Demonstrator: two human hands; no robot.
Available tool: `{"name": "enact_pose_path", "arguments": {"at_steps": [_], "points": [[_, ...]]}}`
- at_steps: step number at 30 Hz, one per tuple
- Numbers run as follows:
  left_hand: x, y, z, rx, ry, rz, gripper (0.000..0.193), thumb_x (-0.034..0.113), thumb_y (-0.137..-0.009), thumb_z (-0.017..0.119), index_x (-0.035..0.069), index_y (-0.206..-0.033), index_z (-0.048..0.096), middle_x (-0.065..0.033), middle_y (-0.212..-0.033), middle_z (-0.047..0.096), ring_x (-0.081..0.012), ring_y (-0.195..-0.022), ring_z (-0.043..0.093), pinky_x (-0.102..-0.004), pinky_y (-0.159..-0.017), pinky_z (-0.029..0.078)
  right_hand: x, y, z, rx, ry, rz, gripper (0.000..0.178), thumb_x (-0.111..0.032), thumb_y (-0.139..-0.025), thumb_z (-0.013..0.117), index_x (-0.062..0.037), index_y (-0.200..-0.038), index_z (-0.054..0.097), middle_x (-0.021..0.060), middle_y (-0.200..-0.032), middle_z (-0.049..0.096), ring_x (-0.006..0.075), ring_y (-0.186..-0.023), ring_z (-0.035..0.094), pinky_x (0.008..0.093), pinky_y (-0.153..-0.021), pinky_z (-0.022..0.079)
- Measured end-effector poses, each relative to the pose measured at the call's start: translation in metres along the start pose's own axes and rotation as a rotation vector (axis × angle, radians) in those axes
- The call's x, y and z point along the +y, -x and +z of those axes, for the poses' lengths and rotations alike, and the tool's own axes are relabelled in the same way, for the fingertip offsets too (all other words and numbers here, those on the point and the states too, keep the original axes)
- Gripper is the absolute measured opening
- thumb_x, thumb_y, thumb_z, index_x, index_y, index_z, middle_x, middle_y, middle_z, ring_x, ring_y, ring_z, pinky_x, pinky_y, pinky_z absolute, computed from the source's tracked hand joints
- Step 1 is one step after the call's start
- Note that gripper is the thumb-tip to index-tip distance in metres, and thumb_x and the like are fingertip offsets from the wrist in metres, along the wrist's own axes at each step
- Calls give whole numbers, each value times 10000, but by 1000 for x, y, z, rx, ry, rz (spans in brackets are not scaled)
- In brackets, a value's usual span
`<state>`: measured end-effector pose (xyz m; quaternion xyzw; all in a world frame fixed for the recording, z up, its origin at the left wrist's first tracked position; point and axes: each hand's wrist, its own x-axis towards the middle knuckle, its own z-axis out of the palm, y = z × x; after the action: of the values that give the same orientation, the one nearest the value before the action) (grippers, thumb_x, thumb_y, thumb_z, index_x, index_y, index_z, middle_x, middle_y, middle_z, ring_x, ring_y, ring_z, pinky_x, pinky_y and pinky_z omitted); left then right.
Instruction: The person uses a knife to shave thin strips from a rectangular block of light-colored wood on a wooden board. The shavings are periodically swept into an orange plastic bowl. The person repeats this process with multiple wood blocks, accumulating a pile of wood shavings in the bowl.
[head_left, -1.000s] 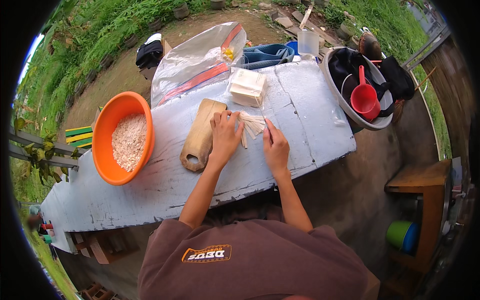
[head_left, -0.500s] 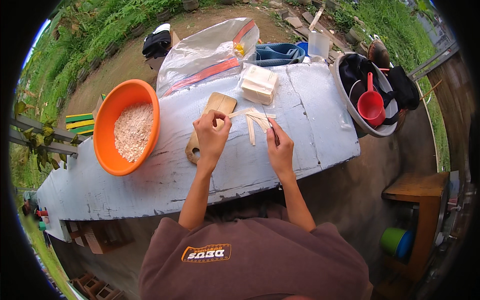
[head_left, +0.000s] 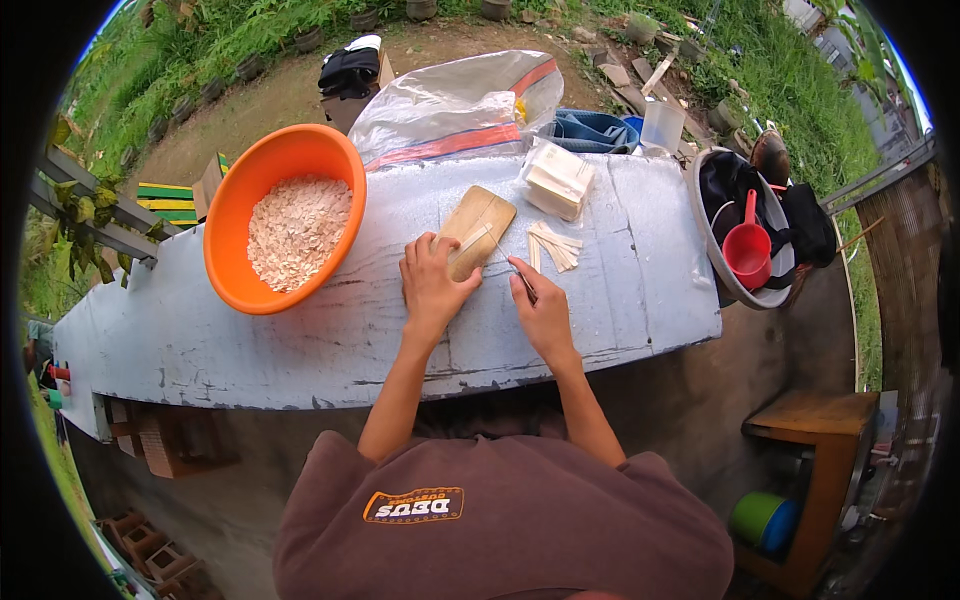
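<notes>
A small wooden cutting board [head_left: 488, 208] lies tilted on the table, with a pale flat strip [head_left: 474, 239] across it. My left hand [head_left: 430, 284] rests at the board's near left side, fingers bent and fingertips holding the strip's near end down. In my right hand [head_left: 543, 318] is a knife [head_left: 518, 268], its thin blade pointing up and left to the strip's far end. Just right of the board, several loose pale strips [head_left: 556, 247] lie fanned out. Behind them sits a clear plastic pack of pale flat pieces [head_left: 557, 180].
An orange basin [head_left: 222, 245] of small pale chips [head_left: 300, 232] stands left. A translucent sack [head_left: 440, 105] and blue cloth [head_left: 592, 131] lie at the far edge. At right, a grey tub [head_left: 708, 225] holds a red dipper [head_left: 748, 250] and dark cloth. The silvery tabletop [head_left: 300, 360] has cracks.
My left hand has lowered from above the board, and the strip it held now lies on the wood. The knife has moved left, away from the loose strips to the board. The view has shifted.
</notes>
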<state>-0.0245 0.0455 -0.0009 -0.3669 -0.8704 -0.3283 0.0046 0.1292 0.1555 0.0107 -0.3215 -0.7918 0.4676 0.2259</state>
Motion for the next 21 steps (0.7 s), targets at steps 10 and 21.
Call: {"name": "enact_pose_path", "arguments": {"at_steps": [10, 21], "points": [[-5, -4, 0, 76, 95, 133, 190, 125, -928, 686, 116, -1099, 768, -140, -1364, 586, -336, -1305, 487, -463, -1090, 404, -10, 2, -9, -80, 274, -58, 334, -243, -1066, 570, -171, -1370, 687, 212, -901, 703, 406, -836, 684, 477, -765, 530], [-12, -6, 15, 19, 33, 226, 314, 77, -905, 681, 182, -1191, 756, -139, -1472, 526, -338, -1349, 460, -470, -1129, 392, -14, -4, -12, -312, 435, -52, 534, -150, -1073, 497, -295, -1585, 457, 277, -752, 653, 495, -719, 669, 581, -684, 515]]}}
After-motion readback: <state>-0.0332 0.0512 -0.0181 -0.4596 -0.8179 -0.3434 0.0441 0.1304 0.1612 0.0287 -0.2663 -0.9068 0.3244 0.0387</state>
